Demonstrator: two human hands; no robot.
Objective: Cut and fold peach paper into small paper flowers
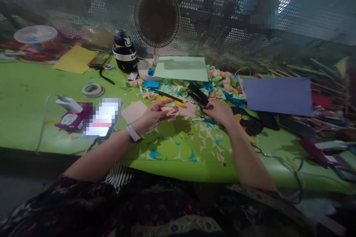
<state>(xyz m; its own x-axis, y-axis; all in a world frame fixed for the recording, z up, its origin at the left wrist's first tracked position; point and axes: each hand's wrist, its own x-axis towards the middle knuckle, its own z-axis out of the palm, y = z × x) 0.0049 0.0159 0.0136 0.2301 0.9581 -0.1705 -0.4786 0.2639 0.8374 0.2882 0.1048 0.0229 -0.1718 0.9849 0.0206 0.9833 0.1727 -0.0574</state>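
My left hand (155, 115), a white watch on its wrist, is pinched around a small peach paper piece (169, 111) above the table; its index finger points out to the right. Bent at the fingers, my right hand (219, 112) grips the near end of a black stapler (198, 94), whose far end points away to the left. The fingertips partly hide that near end. Between the hands lie peach paper pieces (189, 109) and a long thin black tool (168, 95). A flat peach sheet (134, 112) rests left of my left hand.
Paper offcuts (205, 140) litter the green table before me. Behind are folded paper flowers (222, 77), a green sheet (182, 68), a fan (157, 16) and a black bottle (124, 53). A tape roll (92, 90) and phone (102, 118) lie left, a purple sheet (279, 96) right.
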